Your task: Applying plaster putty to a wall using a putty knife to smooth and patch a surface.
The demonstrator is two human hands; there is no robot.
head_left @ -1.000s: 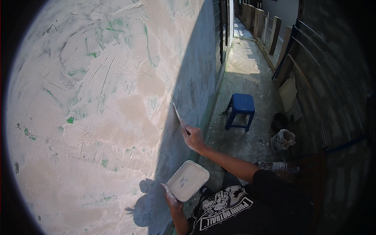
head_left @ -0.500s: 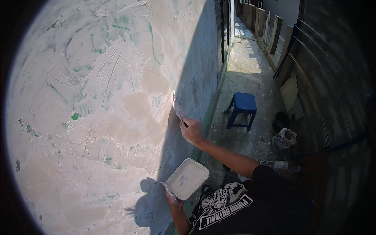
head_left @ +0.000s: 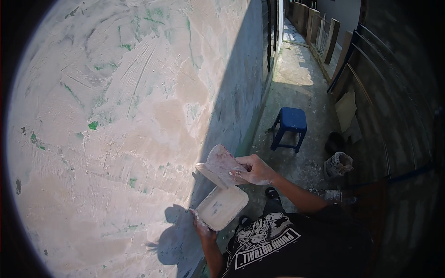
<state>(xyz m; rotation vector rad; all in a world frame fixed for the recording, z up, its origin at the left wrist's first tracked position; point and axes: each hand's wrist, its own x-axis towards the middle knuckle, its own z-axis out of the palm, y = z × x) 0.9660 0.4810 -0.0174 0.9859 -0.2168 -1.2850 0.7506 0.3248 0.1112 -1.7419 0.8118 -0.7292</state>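
My left hand (head_left: 202,229) is wrapped round the near left side of a shallow rectangular tray (head_left: 246,200) and holds it close to the wall. Pale putty coats the inside of the tray, with a few darker marks on its bottom. Above the tray's far edge, my right hand (head_left: 256,170) grips a broad, flat putty spreader (head_left: 221,161) smeared with whitish putty. A pale strip at the spreader's lower edge reaches toward the tray; whether the two touch I cannot tell. Whitish smears mark both hands. On the left, the wall (head_left: 106,153) carries uneven putty with green patches showing through.
A blue plastic stool (head_left: 293,119) stands on the concrete floor ahead to the right. Farther right are a putty-stained bucket (head_left: 337,166) and a dark round thing (head_left: 333,142). Posts (head_left: 331,41) line the far passage, and thin pipes (head_left: 359,83) lean along the right side.
My right hand has brought the spreader away from the wall, down and back to the tray, and turned its broad face into view. My left hand still holds the tray in nearly the same place.
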